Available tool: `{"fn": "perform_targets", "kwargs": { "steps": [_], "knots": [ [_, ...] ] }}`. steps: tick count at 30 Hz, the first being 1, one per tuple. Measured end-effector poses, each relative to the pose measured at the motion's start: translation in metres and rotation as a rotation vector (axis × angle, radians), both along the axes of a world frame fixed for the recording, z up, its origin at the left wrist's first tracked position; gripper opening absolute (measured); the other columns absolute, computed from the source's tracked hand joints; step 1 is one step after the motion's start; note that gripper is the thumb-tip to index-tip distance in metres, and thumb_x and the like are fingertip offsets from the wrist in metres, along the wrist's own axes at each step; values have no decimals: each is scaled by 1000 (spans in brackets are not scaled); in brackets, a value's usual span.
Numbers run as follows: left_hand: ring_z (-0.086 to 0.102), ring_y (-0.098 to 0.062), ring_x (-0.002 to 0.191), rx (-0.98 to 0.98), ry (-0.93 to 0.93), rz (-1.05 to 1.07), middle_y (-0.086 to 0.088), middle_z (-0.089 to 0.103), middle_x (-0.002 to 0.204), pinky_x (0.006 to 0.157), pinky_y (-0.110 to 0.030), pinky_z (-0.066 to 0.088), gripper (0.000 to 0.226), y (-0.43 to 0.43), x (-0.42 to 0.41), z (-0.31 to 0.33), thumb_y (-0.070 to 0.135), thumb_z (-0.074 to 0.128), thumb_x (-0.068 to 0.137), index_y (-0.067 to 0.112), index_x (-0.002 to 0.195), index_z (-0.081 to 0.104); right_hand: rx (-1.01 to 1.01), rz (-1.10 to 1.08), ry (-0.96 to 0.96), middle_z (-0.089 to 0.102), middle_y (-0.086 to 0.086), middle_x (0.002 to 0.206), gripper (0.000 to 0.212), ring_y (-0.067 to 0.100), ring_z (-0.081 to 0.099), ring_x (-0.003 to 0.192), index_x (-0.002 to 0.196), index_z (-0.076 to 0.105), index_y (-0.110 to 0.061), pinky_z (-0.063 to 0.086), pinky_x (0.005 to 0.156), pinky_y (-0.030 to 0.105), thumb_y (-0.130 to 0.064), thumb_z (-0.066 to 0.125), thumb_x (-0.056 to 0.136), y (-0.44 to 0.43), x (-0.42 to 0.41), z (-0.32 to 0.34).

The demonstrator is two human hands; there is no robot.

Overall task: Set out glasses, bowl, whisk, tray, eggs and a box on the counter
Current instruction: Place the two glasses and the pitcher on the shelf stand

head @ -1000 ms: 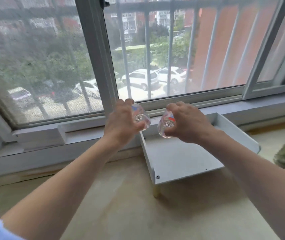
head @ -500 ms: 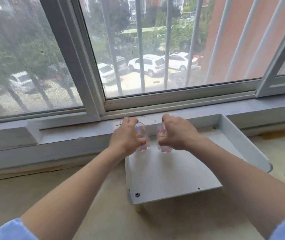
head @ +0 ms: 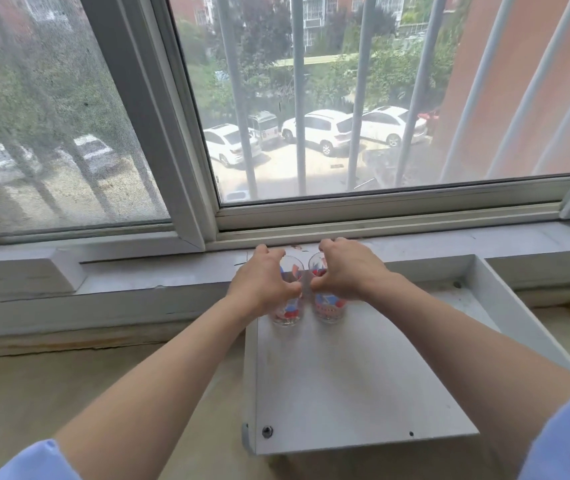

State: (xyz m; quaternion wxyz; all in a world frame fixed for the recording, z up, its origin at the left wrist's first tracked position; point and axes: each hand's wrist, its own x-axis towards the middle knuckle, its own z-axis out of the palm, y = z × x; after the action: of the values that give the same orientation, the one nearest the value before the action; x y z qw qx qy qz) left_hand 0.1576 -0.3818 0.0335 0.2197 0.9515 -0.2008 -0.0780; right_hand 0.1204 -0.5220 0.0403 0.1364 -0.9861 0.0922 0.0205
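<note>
Two small clear glasses with red and blue print stand upright side by side on the far end of a white metal tray-like shelf [head: 352, 386]. My left hand [head: 262, 282] grips the left glass [head: 288, 313] from above and the side. My right hand [head: 345, 271] grips the right glass [head: 328, 308] the same way. Both glass bases touch the white surface. The glasses almost touch each other. Bowl, whisk, eggs and box are out of view.
The white shelf has a raised wall [head: 515, 313] on its right side and sits on a beige counter [head: 86, 393]. A window sill [head: 138, 271] and a barred window [head: 345, 116] run right behind the glasses.
Both hands moved down and forward with the glasses, from tilted in the air to upright on the white surface. The camera moved closer and the jar at the right left the view.
</note>
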Motion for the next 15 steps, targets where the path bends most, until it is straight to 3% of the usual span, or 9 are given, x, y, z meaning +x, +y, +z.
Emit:
{"fn": "perform_targets", "kwargs": {
  "steps": [5,10,15],
  "knots": [
    [51,-24,112,-7,31,-22,-5,37,133,90,-33,44,72,2,2,-4,31,69,78,18,140,34,19,4,24,51,11,114,44,29,50,105,107,49,-13,42,80,34,-42,63,77,-1,1,-6],
    [50,-25,116,-13,37,-24,-5,31,137,95,-35,45,82,9,-5,-4,25,71,76,19,144,25,-29,37,40,46,10,131,65,31,44,118,129,38,-15,42,94,39,-43,66,78,-5,-6,-1],
    [50,-25,115,-83,-71,-7,-3,28,139,95,-33,42,78,30,-22,17,28,68,80,18,144,24,-155,92,-205,45,7,136,63,29,38,125,135,35,-17,33,101,42,-45,59,84,7,-24,28]
  ]
}}
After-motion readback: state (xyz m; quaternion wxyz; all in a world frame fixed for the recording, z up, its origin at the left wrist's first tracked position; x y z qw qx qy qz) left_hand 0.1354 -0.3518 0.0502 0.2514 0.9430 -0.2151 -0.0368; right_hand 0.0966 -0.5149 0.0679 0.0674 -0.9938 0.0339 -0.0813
